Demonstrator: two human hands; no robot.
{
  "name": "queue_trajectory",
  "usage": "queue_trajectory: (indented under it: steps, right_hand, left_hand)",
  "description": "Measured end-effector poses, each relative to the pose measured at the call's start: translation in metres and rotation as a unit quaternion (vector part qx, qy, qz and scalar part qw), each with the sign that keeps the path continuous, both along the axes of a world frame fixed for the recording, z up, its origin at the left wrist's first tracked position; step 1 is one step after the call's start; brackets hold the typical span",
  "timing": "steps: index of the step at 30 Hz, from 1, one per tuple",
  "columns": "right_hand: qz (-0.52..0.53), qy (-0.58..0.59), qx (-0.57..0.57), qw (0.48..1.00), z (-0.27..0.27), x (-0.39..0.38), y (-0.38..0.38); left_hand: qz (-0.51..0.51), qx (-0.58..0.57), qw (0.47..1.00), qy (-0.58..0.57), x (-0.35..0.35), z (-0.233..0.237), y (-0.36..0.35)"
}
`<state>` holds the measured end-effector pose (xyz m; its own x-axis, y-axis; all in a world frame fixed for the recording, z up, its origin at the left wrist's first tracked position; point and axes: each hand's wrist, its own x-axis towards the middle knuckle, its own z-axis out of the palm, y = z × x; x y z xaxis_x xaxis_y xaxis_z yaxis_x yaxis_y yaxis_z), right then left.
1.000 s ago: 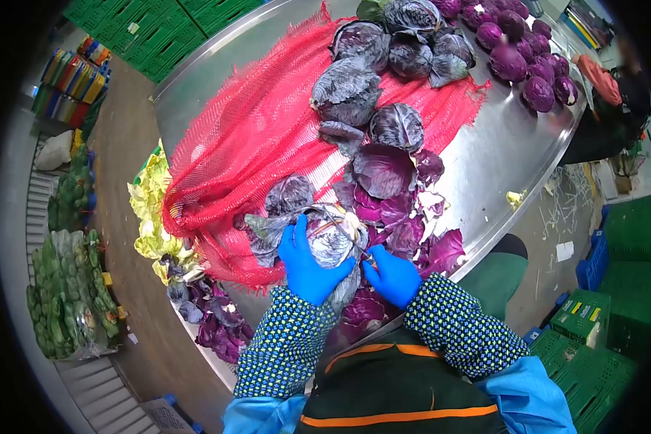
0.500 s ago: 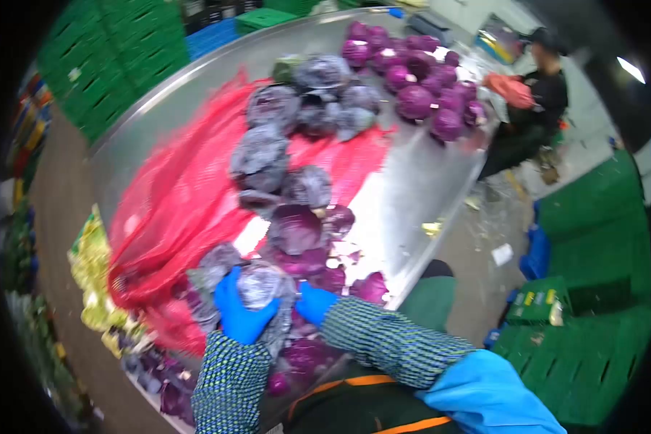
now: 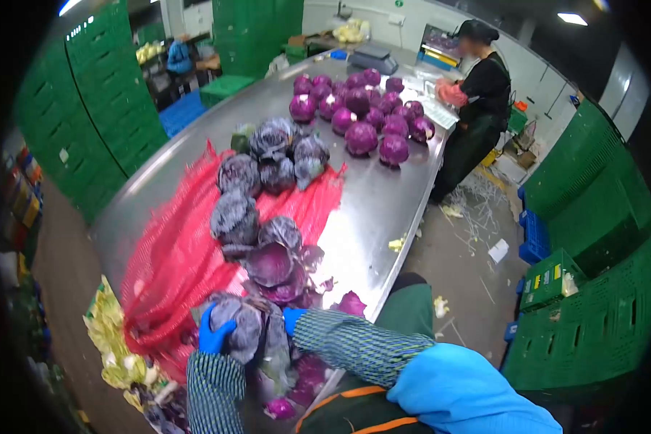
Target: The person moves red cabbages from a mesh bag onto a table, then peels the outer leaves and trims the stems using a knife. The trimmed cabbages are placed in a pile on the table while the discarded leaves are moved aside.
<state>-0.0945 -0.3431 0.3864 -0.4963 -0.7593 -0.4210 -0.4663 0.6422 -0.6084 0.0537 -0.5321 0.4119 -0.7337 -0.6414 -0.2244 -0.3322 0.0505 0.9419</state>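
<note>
My left hand (image 3: pixel 213 333), in a blue glove, is curled round the left side of a red cabbage (image 3: pixel 239 327) with dull, greyish outer leaves. A large loose leaf (image 3: pixel 275 346) hangs down along the cabbage's right side. Against the upper right of that leaf is my right hand (image 3: pixel 294 319), also blue-gloved and closed; its fingertips and whatever they hold are hidden. Just beyond lie shinier purple cabbages (image 3: pixel 270 264) and torn leaf pieces (image 3: pixel 351 304). More untrimmed cabbages (image 3: pixel 235 217) sit on a red mesh sack (image 3: pixel 173 253).
The metal table (image 3: pixel 362 239) carries a heap of glossy cabbages (image 3: pixel 360 137) at its far end, near a scale (image 3: pixel 372 58). A co-worker (image 3: pixel 479 108) stands at the far right side. Green crates (image 3: pixel 582 318) line the right; yellowish leaves (image 3: pixel 112 347) hang at the left edge.
The head view has tilted up, showing more of the room. The cabbage in my left hand has turned, and its outer leaf now hangs down beside my right hand.
</note>
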Motion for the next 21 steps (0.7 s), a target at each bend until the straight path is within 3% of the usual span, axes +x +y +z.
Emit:
queue_trajectory:
  steps: [1, 2, 3, 5, 6, 8, 10, 11, 12, 13, 14, 15, 16, 17, 18, 20, 21]
  right_hand:
    - [0.011, 0.007, -0.013, 1.0, 0.015, -0.008, 0.003]
    - [0.016, 0.009, -0.022, 1.0, 0.027, -0.012, 0.007]
    - [0.018, 0.007, -0.02, 1.0, 0.035, -0.014, 0.014]
    - [-0.085, -0.073, -0.13, 0.985, 0.061, -0.005, 0.039]
    - [-0.16, -0.134, -0.196, 0.958, 0.073, -0.001, 0.051]
    - [-0.243, -0.376, -0.195, 0.872, 0.098, -0.004, 0.068]
    - [-0.231, -0.38, -0.188, 0.876, 0.091, 0.002, 0.069]
    - [-0.222, -0.383, -0.19, 0.876, 0.088, 0.005, 0.068]
    - [-0.219, -0.384, -0.189, 0.877, 0.084, 0.003, 0.063]
    - [-0.134, -0.231, -0.245, 0.932, 0.076, 0.002, 0.053]
    - [-0.044, -0.07, -0.294, 0.952, 0.071, 0.001, 0.044]
    - [-0.042, -0.072, -0.3, 0.95, 0.095, -0.006, 0.031]
    - [-0.043, -0.034, -0.295, 0.954, 0.116, -0.015, 0.016]
    - [-0.043, -0.036, -0.382, 0.922, 0.127, -0.024, -0.001]
    - [-0.05, 0.01, -0.396, 0.917, 0.149, -0.03, -0.016]
    - [-0.016, 0.096, -0.291, 0.952, 0.172, -0.051, -0.042]
    - [0.051, 0.049, -0.226, 0.972, 0.156, -0.076, -0.052]
  left_hand:
    - [-0.021, -0.019, 0.999, 0.034, 0.015, -0.015, -0.012]
    - [0.011, 0.129, 0.981, 0.142, 0.026, -0.019, -0.003]
    - [0.007, 0.206, 0.952, 0.226, 0.025, -0.005, 0.014]
    - [-0.006, 0.314, 0.879, 0.358, 0.034, 0.023, 0.045]
    - [-0.019, 0.415, 0.829, 0.374, 0.054, -0.005, 0.038]
    - [-0.022, 0.421, 0.84, 0.341, 0.056, -0.016, 0.031]
    - [-0.034, 0.421, 0.868, 0.261, 0.066, -0.025, 0.03]
    - [-0.077, 0.348, 0.899, 0.254, 0.066, -0.015, 0.045]
    - [-0.091, 0.238, 0.952, 0.172, 0.063, -0.026, 0.049]
    - [-0.075, 0.197, 0.964, 0.163, 0.065, -0.035, 0.057]
    - [-0.059, 0.154, 0.974, 0.153, 0.061, -0.031, 0.074]
    - [0.012, 0.219, 0.966, 0.134, 0.052, -0.016, 0.088]
    - [0.019, 0.196, 0.973, 0.121, 0.054, -0.019, 0.091]
    - [0.024, 0.173, 0.979, 0.101, 0.053, -0.01, 0.097]
    - [0.034, 0.151, 0.985, 0.081, 0.05, 0.001, 0.101]
    - [-0.003, 0.022, 0.999, 0.048, 0.058, 0.003, 0.1]
    - [0.036, 0.087, 0.994, 0.048, 0.052, 0.053, 0.103]
